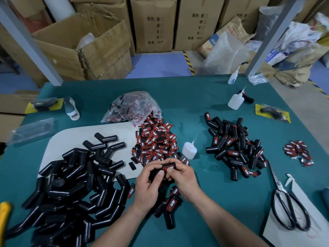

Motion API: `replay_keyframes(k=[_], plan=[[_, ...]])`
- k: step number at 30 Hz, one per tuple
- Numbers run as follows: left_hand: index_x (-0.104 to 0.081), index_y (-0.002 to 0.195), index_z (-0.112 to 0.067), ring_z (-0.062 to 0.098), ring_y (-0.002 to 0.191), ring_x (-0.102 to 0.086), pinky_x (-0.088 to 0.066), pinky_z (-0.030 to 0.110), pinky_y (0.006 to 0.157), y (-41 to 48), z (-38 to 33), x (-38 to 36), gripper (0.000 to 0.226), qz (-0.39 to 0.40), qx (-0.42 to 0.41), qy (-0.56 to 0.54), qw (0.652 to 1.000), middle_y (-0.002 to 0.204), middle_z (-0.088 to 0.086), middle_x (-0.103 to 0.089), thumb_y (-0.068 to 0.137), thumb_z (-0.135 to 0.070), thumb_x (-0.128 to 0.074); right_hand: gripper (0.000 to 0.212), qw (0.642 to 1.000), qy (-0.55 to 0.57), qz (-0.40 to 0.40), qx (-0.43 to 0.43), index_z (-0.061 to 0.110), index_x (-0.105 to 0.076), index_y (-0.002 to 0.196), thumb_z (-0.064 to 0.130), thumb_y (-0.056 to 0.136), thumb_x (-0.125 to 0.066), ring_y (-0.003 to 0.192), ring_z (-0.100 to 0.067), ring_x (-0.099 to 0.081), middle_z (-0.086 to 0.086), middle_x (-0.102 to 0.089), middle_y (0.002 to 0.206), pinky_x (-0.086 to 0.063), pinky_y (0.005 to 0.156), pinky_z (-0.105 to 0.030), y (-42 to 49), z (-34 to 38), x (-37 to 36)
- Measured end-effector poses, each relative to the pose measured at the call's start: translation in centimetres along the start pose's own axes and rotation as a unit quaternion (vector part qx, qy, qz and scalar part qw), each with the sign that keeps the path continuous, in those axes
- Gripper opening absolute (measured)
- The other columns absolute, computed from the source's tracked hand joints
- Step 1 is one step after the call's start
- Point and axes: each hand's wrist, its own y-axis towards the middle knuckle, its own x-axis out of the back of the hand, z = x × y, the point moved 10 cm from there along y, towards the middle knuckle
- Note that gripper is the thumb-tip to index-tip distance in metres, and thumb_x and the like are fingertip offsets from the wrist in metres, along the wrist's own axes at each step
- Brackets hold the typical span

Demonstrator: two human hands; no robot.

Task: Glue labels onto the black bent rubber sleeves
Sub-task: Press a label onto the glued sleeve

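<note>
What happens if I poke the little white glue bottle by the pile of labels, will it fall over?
The glue bottle is squat with a wide base, so it probably slides on the green table before tipping. Its thin see-through plastic looks soft and light, likely denting under a finger.

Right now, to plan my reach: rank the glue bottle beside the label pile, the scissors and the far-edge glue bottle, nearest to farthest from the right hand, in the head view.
1. Glue bottle beside the label pile, just beyond the right hand.
2. Scissors, off to the right.
3. Far-edge glue bottle, back right.
</note>
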Motion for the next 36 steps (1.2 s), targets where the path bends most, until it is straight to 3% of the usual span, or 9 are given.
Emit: replay_keyframes(k=[4,8,15,18,21,24,27,30,36], plan=[[-0.070,0.108,-0.028,0.031,0.115,-0.065,-0.049,0.034,0.101,0.2,-0.1,0.1,0.016,-0.002,-0.010,0.018,1.000,0.119,0.001,-0.069,0.098,-0.020,-0.059,0.006,0.999,0.033,0.004,0.004,0.007,-0.078,0.085,0.010,0.081,-0.075,0.065,-0.017,-0.063,-0.014,-0.071,0.114,-0.053,0.063,-0.026,0.0,0.2,0.0],[-0.071,0.108,-0.027,0.028,0.116,-0.065,-0.048,0.030,0.101,0.2,-0.3,-0.1,0.022,0.009,-0.015,0.044,0.999,0.120,-0.003,-0.068,0.099,-0.018,-0.053,0.010,0.999,0.043,0.013,0.001,0.004,-0.078,0.087,0.000,0.077,-0.076,0.088,-0.019,-0.068,-0.007,-0.070,0.110,-0.055,0.075,-0.026,0.1,0.1,-0.2],[-0.068,0.111,-0.025,0.018,0.117,-0.065,-0.049,0.023,0.100,-0.2,-1.1,-0.4,0.024,0.011,-0.036,0.089,0.995,0.122,-0.016,-0.066,0.100,-0.016,-0.049,0.008,1.000,0.008,0.024,0.016,0.004,-0.076,0.086,0.004,0.078,-0.077,0.095,-0.017,-0.065,-0.005,-0.065,0.107,-0.053,0.082,-0.026,0.1,0.2,-0.3],[-0.068,0.110,-0.026,0.019,0.115,-0.066,-0.050,0.024,0.098,0.0,-1.0,-0.2,0.023,0.003,-0.037,0.089,0.995,0.121,-0.015,-0.066,0.100,-0.017,-0.050,0.011,0.999,0.010,0.036,-0.003,0.001,-0.075,0.087,0.010,0.080,-0.075,0.089,-0.015,-0.065,-0.004,-0.065,0.111,-0.053,0.078,-0.025,0.1,0.0,-0.4],[-0.068,0.108,-0.030,0.022,0.113,-0.066,-0.050,0.026,0.097,0.1,-0.7,0.2,0.025,-0.013,-0.030,0.078,0.996,0.118,-0.011,-0.067,0.099,-0.017,-0.050,0.020,0.999,-0.020,0.036,-0.006,-0.005,-0.073,0.085,0.015,0.083,-0.071,0.077,-0.015,-0.063,-0.006,-0.069,0.116,-0.051,0.070,-0.028,0.1,0.0,-0.2],[-0.068,0.107,-0.035,0.021,0.112,-0.065,-0.050,0.025,0.096,0.1,-0.5,0.8,0.027,-0.029,-0.028,0.067,0.997,0.116,-0.012,-0.066,0.098,-0.017,-0.049,0.017,1.000,0.015,0.000,-0.004,0.004,-0.078,0.084,0.019,0.077,-0.080,0.067,-0.019,-0.062,-0.013,-0.072,0.110,-0.053,0.064,-0.029,0.1,0.4,0.5],[-0.067,0.106,-0.036,0.021,0.112,-0.065,-0.050,0.024,0.096,0.2,-0.4,0.7,0.025,-0.017,-0.027,0.052,0.998,0.115,-0.010,-0.067,0.096,-0.017,-0.053,0.011,1.000,-0.011,0.005,0.019,0.010,-0.074,0.068,0.017,0.076,-0.078,0.084,-0.022,-0.067,-0.012,-0.072,0.106,-0.054,0.077,-0.031,0.1,1.2,0.4],[-0.066,0.104,-0.038,0.019,0.109,-0.067,-0.048,0.022,0.097,0.4,-0.6,0.3,0.023,-0.012,-0.033,0.060,0.998,0.112,-0.012,-0.067,0.091,-0.020,-0.066,0.023,0.998,-0.038,0.000,0.053,0.019,-0.067,0.060,0.005,0.078,-0.073,0.095,-0.018,-0.066,-0.007,-0.072,0.101,-0.049,0.088,-0.029,0.0,1.9,0.4],[-0.067,0.105,-0.042,0.017,0.107,-0.068,-0.049,0.022,0.097,0.5,-0.7,0.5,0.025,-0.024,-0.041,0.061,0.997,0.111,-0.014,-0.068,0.090,-0.022,-0.069,0.024,0.998,-0.033,0.006,0.045,0.016,-0.069,0.062,0.004,0.082,-0.065,0.089,-0.009,-0.064,-0.006,-0.070,0.103,-0.048,0.076,-0.020,-0.1,2.0,0.4]])
